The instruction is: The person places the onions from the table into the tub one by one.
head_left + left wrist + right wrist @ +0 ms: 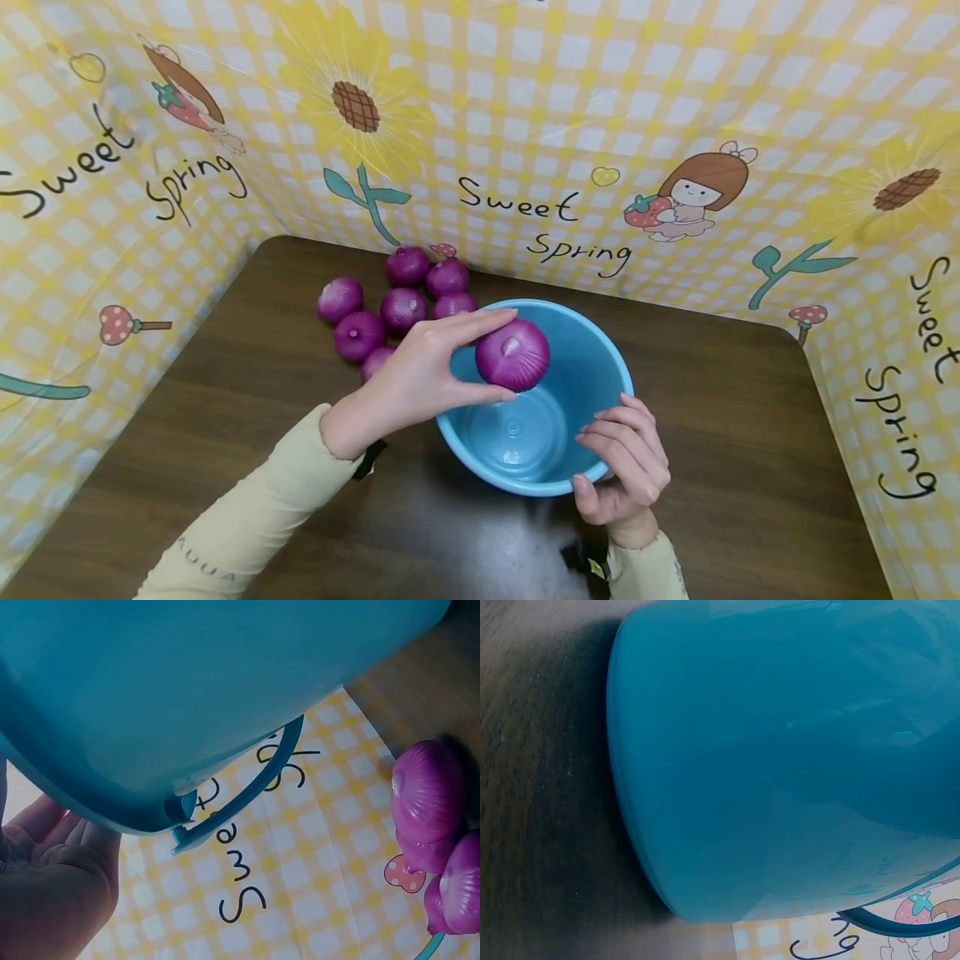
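Observation:
My left hand (416, 371) holds a purple onion (513, 356) between thumb and fingers, over the mouth of a blue plastic bucket (592, 333). The bucket stands upright, and its visible inside shows only the bare bottom. At the bucket's right side my right hand (626, 458) grips the rim, fingers bent over the edge and thumb near the front. In the left wrist view, the left hand (60, 877) appears beside the rim, with the onion out of sight. The bucket's outer wall (780, 765) fills most of the right wrist view, where no hand shows.
Several more purple onions (360, 336) lie grouped on the brown wooden table (720, 433), left of and behind the bucket. A curved blue handle (255, 787) hangs on the bucket's far side. Yellow checked cloth (525, 125) walls the table at the back and both sides.

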